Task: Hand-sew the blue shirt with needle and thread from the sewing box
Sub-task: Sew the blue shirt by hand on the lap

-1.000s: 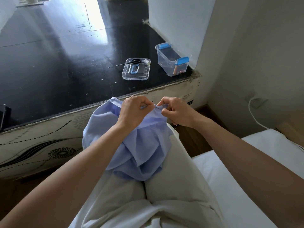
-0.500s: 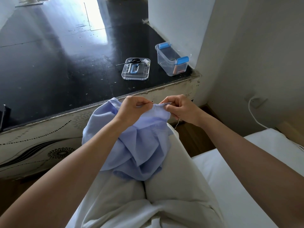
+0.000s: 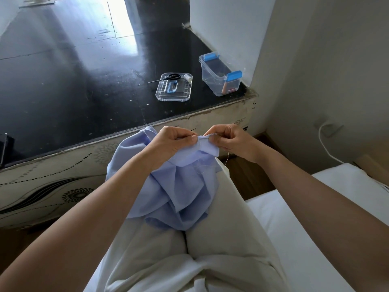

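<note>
The blue shirt (image 3: 176,192) lies bunched over my knees, its top edge lifted between both hands. My left hand (image 3: 172,142) pinches that folded edge from the left. My right hand (image 3: 231,142) pinches the same edge from the right, fingers curled; a thin pale thread (image 3: 227,159) hangs from under it. The needle itself is too small to make out. The clear sewing box (image 3: 221,77) with blue clips stands open on the black table, and its lid (image 3: 174,89) lies flat to the left, carrying black scissors (image 3: 171,76) and a white thread spool (image 3: 188,77).
The black glossy table (image 3: 73,81) runs across ahead of my knees, its patterned front edge close to the hands. A white wall corner stands right of the box. A white cable (image 3: 325,148) hangs from a wall socket. White bedding (image 3: 315,218) lies at the right.
Both hands have shifted slightly right along the shirt's edge, with the right hand drawing a little away. The hanging thread below the right hand shows more clearly now.
</note>
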Tool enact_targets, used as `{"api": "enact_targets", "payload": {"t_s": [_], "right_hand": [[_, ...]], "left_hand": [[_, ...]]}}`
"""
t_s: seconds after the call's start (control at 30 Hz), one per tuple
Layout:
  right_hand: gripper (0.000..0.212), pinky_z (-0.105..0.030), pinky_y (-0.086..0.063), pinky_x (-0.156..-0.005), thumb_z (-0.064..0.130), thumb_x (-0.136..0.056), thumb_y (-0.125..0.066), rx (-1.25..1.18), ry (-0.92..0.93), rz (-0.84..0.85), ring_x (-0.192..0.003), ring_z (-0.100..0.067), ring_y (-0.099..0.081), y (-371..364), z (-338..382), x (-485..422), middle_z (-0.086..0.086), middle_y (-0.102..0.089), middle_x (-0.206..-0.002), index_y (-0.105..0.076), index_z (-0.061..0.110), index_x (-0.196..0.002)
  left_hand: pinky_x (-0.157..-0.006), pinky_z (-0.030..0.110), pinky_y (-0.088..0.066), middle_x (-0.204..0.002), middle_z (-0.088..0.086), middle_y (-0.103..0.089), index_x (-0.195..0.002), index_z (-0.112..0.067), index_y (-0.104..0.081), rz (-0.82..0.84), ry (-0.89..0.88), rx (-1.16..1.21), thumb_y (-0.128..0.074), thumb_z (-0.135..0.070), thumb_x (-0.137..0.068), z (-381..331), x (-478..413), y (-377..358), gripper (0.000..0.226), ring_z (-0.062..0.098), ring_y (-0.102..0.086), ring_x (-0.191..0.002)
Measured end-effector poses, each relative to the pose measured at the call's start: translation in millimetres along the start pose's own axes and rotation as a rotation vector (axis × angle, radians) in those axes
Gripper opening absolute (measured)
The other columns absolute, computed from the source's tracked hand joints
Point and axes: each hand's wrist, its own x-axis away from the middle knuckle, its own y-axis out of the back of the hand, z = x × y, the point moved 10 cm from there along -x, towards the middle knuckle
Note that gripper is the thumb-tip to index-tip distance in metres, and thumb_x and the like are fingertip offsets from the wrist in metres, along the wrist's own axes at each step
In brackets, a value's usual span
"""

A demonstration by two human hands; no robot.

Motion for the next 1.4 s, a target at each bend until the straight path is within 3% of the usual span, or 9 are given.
{"api": "enact_targets", "payload": {"t_s": [0.2,0.37,0.5,0.73,0.83,1.07,1.2,1.33,1.4], "right_hand": [[0.028,-0.045,-0.053,-0.084,0.024,-0.099,-0.05,-0.008,0.007,0.014,-0.095,-0.041,-0.059,-3,2,1,-0.024,-0.061,-0.104,-0.064,0.004,-0.113],[0.028,-0.027,-0.053,-0.074,0.021,-0.098,-0.053,-0.066,0.024,-0.022,-0.084,-0.022,-0.061,-3,4,0,-0.024,-0.06,-0.101,-0.06,-0.001,-0.114],[0.037,-0.025,-0.053,-0.071,0.031,-0.091,-0.057,-0.069,0.04,-0.036,-0.082,-0.023,-0.059,-7,5,-2,-0.027,-0.058,-0.099,-0.056,0.001,-0.113],[0.014,-0.014,-0.049,-0.065,0.019,-0.102,-0.045,-0.12,0.009,-0.045,-0.071,-0.006,-0.061,-6,4,-4,-0.006,-0.06,-0.092,-0.05,0.014,-0.115],[0.016,-0.018,-0.048,-0.062,0.018,-0.103,-0.044,-0.111,0.018,-0.038,-0.065,-0.01,-0.054,-8,6,-5,-0.009,-0.058,-0.084,-0.047,0.016,-0.118],[0.023,-0.017,-0.049,-0.062,0.017,-0.1,-0.051,-0.058,0.033,-0.028,-0.064,-0.012,-0.054,-8,8,-8,0.002,-0.062,-0.074,-0.045,0.018,-0.122],[0.026,-0.023,-0.055,-0.081,0.03,-0.092,-0.06,0.143,0.156,-0.273,-0.099,-0.015,-0.061,9,15,-12,0.002,-0.061,-0.107,-0.049,0.024,-0.115],[0.01,-0.023,-0.051,-0.078,0.057,-0.09,-0.054,0.225,0.345,-0.438,-0.093,-0.003,-0.06,14,41,-5,-0.002,-0.06,-0.102,-0.059,0.05,-0.094],[0.022,-0.03,-0.055,-0.078,0.057,-0.089,-0.056,0.296,0.376,-0.443,-0.087,-0.013,-0.06,11,42,-4,-0.006,-0.061,-0.096,-0.065,0.038,-0.087]], "left_hand": [[-0.06,0.018,-0.051,-0.081,0.003,-0.07,-0.094,-0.012,-0.072,0.05,0.057,0.126,-0.062,-0.016,-0.093,8,4,-5,0.012,0.011,-0.063,-0.071],[-0.06,0.018,-0.05,-0.075,-0.001,-0.071,-0.089,-0.013,-0.072,0.02,0.077,0.193,-0.06,-0.012,-0.094,9,4,-4,0.012,0.01,-0.062,-0.068],[-0.059,0.015,-0.05,-0.064,-0.01,-0.069,-0.084,-0.015,-0.067,0.045,0.096,0.202,-0.054,-0.01,-0.096,8,6,-8,0.019,0.003,-0.063,-0.061],[-0.072,0.029,-0.053,-0.084,0.005,-0.073,-0.091,-0.012,-0.072,-0.003,0.123,0.289,-0.061,-0.018,-0.092,12,2,-3,0.013,0.019,-0.064,-0.081],[-0.076,0.032,-0.052,-0.086,0.007,-0.073,-0.09,-0.012,-0.073,-0.004,0.128,0.293,-0.062,-0.02,-0.091,10,2,-7,0.013,0.021,-0.064,-0.083],[-0.062,0.023,-0.054,-0.072,0.0,-0.072,-0.085,-0.012,-0.071,-0.016,0.162,0.283,-0.061,-0.015,-0.093,8,6,-12,0.013,0.011,-0.066,-0.066],[-0.082,0.042,-0.054,-0.093,0.016,-0.072,-0.09,-0.013,-0.074,-0.129,0.184,0.238,-0.069,-0.024,-0.089,11,4,-1,0.013,0.026,-0.064,-0.085],[-0.085,0.041,-0.055,-0.093,0.015,-0.072,-0.092,-0.011,-0.074,-0.196,0.207,0.187,-0.072,-0.027,-0.087,11,3,2,0.017,0.024,-0.065,-0.085],[-0.086,0.038,-0.053,-0.091,0.012,-0.069,-0.094,-0.01,-0.071,-0.189,0.211,0.165,-0.067,-0.02,-0.091,9,4,-2,0.012,0.023,-0.062,-0.086]]}}
